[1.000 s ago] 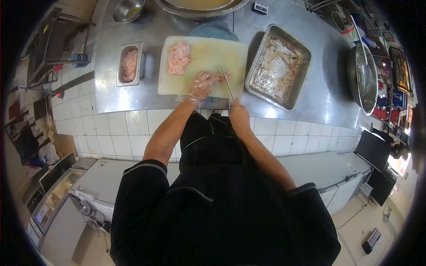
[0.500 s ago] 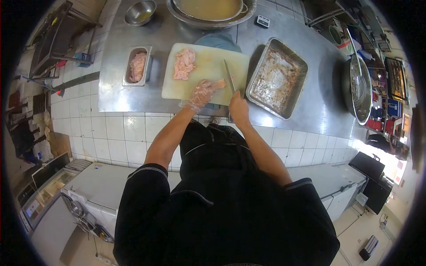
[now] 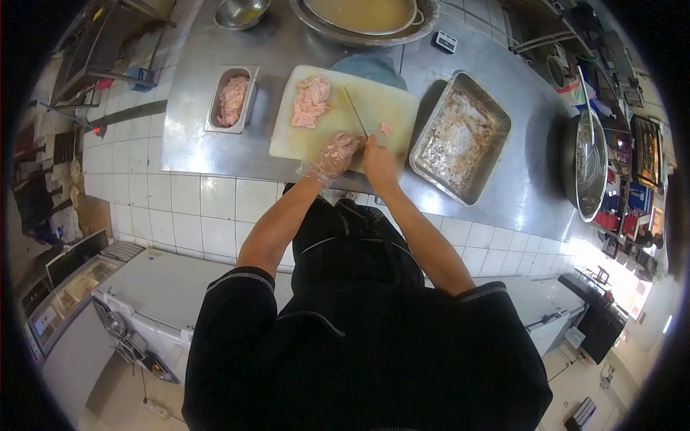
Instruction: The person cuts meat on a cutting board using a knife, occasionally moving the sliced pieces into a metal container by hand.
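Fingers of the gloved left hand curl down onto the near edge of the cutting board; whether they pinch anything cannot be told. Far left on the steel counter stands a small pan of raw meat. A meat pile lies on the board's far left part. Right hand, bare, is closed around the knife, blade angled far-left. A small meat scrap lies just right of the blade. Right of the board sits an empty, stained tray.
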